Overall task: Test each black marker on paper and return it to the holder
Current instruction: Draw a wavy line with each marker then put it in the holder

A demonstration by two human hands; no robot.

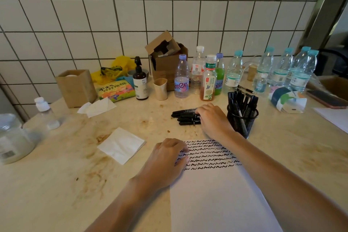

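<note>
Far on the left of the stained table [56,184] stand a clear jar [13,141] and a small clear bottle [45,113], and a folded white tissue [121,145] lies nearer the middle. Next comes the left hand [165,158], which lies palm down on the left edge of the paper [220,194]; its fingers are slightly bent and loose, the fingertips touch the sheet among the black wavy test lines [209,154], and it holds nothing. Behind it, on the table, lies a pile of black markers [185,117], all with caps on and lying more or less side by side. The right hand [213,118] rests on the right end of this pile, fingers curved down over the markers and touching them; whether it really pinches one of them I cannot tell, because the fingertips are hidden behind the knuckles. Just beside this hand, to the right, stands the black mesh holder [243,120], upright, with several markers standing inside it. Along the tiled wall is a row of plastic bottles [233,73], and a phone [327,99] lies at the far right.
</note>
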